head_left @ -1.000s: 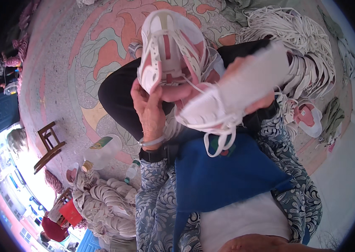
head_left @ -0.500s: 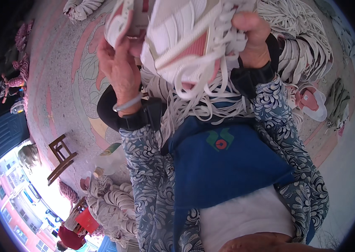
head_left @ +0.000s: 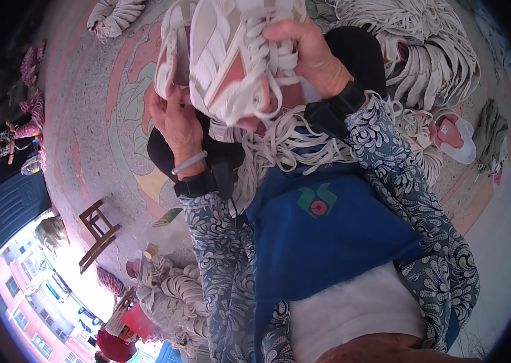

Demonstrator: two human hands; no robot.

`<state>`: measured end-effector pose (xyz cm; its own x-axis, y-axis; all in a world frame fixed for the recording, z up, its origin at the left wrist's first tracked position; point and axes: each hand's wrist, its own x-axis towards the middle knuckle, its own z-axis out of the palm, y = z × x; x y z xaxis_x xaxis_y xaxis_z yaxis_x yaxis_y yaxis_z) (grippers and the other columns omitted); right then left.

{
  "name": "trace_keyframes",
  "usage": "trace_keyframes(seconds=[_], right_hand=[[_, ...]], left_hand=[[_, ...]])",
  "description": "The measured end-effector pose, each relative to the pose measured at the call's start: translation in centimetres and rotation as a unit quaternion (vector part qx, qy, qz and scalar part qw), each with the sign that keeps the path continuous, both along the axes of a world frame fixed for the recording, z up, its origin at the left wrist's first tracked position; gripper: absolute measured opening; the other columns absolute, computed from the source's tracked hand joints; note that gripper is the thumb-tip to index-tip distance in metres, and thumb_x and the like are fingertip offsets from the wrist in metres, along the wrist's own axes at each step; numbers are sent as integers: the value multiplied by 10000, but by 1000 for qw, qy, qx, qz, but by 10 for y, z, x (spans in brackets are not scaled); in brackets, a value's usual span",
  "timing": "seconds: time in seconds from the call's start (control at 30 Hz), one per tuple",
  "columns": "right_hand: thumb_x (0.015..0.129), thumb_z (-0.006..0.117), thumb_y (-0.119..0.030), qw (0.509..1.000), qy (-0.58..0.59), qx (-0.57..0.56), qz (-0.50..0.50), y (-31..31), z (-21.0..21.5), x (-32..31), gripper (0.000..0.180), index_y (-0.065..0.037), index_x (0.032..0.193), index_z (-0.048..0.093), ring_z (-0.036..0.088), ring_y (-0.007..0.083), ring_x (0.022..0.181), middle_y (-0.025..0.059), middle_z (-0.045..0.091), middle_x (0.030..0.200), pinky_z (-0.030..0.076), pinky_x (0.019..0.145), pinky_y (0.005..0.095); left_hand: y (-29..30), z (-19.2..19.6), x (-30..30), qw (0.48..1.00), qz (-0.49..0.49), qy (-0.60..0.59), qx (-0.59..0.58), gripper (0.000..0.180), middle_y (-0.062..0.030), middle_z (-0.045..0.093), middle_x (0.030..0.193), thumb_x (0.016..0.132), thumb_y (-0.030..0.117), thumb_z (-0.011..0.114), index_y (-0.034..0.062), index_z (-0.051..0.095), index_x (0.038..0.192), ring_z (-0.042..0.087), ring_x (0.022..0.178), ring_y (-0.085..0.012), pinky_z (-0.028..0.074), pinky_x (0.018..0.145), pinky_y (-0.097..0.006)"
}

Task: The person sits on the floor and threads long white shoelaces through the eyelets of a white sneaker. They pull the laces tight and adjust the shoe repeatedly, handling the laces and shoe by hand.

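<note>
Pairing up, prob.: R hand (head_left: pixel 319 60) grips laced white-pink mesh shoe (head_left: pixel 222 63); L hand (head_left: pixel 177 124) pinches white-pink upper (head_left: pixel 167 57) alongside. Next likely needs steady hold.

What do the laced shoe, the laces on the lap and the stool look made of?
Laced shoe: matte mesh or knit, by its ribbed texture; smoother overlays, perhaps synthetic leather.
Laces: probably matte woven textile, judging by limp, flat loops.
Stool: likely dull-finished wood, from its brown colour and barred frame.

A white shoe (head_left: pixel 222 63) blocks upper middle; passage lies left (over floor (head_left: pixel 92 115)).
</note>
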<state>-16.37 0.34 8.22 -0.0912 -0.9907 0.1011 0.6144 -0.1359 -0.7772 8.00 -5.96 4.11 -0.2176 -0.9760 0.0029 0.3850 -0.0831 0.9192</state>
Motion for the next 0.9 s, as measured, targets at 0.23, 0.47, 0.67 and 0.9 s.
trace_keyframes(seconds=[0.23,0.47,0.67,0.9], right_hand=[[742,584,-123,994,-82,46,-56,-28,21,-19,342,60,1025,638,663,227,726,121,685,872,545,679,313],[735,591,-116,996,-73,3,-59,-36,33,-22,357,52,1047,639,671,234,782,135,691,901,556,742,337],[812,587,-109,995,-90,43,-5,-21,14,-11,300,32,1073,631,663,204,755,121,684,889,547,698,320],[782,597,-58,1000,-4,13,-24,10,-6,-13,366,23,1139,604,674,206,879,113,680,1004,553,806,321]], left_hand=[[-46,45,-46,999,5,-25,-27,431,-202,511,1346,888,11,470,-88,465,1307,521,1228,-262,430,1028,-359],[-78,51,-50,998,22,1,-61,394,-162,570,1261,892,-5,494,-74,492,1280,564,1151,-241,454,988,-357],[-56,31,-28,999,25,26,-31,238,-78,601,995,878,26,578,-30,543,1108,610,857,-152,528,738,-290],[-6,-14,-21,996,47,-17,68,180,-27,583,903,933,100,556,13,519,1086,588,883,-141,508,769,-301]])
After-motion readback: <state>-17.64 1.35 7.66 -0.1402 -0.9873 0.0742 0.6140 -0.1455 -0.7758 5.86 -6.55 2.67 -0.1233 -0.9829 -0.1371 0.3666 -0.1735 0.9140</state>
